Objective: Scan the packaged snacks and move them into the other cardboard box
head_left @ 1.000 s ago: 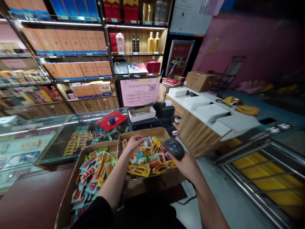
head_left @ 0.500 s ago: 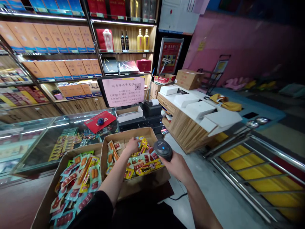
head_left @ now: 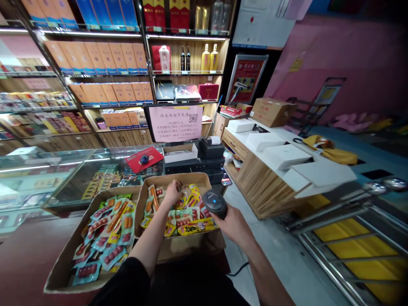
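Shifted leftward, left hand (head_left: pixel 173 193) curls over packets (head_left: pixel 193 214), grip unclear; right hand (head_left: pixel 234 223) clamps scanner (head_left: pixel 214 203).

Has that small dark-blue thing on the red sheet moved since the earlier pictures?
No. The small dark-blue thing still rests on the red sheet, in the same place on the glass counter.

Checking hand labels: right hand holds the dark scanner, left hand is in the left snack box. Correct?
Wrong box: the head view shows the left hand in the right snack box. The right hand does hold the dark scanner.
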Available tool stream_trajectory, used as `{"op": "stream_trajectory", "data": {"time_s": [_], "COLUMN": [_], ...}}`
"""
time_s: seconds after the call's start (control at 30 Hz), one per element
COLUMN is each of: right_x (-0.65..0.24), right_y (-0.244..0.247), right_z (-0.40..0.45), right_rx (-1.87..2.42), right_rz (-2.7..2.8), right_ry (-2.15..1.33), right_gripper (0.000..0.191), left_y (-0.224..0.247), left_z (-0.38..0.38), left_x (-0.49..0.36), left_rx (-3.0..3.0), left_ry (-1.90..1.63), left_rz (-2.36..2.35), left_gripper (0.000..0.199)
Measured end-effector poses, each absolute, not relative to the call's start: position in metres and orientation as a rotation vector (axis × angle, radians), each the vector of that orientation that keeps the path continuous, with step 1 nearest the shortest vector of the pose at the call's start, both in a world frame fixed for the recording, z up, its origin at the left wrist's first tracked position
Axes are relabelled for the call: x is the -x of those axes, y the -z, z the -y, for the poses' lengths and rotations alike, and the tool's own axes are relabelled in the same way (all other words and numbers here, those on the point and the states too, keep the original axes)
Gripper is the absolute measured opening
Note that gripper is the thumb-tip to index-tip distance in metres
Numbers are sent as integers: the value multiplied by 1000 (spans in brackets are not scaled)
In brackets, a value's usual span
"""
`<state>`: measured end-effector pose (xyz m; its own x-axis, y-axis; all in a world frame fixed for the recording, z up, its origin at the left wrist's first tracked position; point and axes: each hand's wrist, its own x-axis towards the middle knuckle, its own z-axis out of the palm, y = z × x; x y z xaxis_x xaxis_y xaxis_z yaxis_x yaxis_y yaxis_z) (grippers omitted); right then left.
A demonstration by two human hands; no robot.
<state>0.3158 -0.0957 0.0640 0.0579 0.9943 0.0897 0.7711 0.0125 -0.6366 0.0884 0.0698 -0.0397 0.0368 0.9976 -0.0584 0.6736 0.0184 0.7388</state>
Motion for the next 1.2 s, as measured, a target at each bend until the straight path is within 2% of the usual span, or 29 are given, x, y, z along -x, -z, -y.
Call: {"op": "stream_trajectory", "data": {"time_s": [0.2,0.4,0.7,1.2], "right_x": [-310,-296,-283,-263], "right_y": [-64,-67,-67,-66], "right_z": [84,72,64,67], "right_rx": [1726,1647,1524,1563], "right_rz": [1837,1910,1925,1934], "right_ry": [-605,-662,-625,-609], "right_gripper": [33,33,40,33], "left_y": [37,24,-7,-17], "left_z": [-69,-54,-30,-23], "left_x": [-59,-39,-22,-7], "left_rx": [-1162,-1055,-957,-1039], "left_ry": [-1097,-1111,-1210,-1235], "left_rz": [-1473,-1331,-1158,-1057], "left_gripper": [65,43,58,42]}}
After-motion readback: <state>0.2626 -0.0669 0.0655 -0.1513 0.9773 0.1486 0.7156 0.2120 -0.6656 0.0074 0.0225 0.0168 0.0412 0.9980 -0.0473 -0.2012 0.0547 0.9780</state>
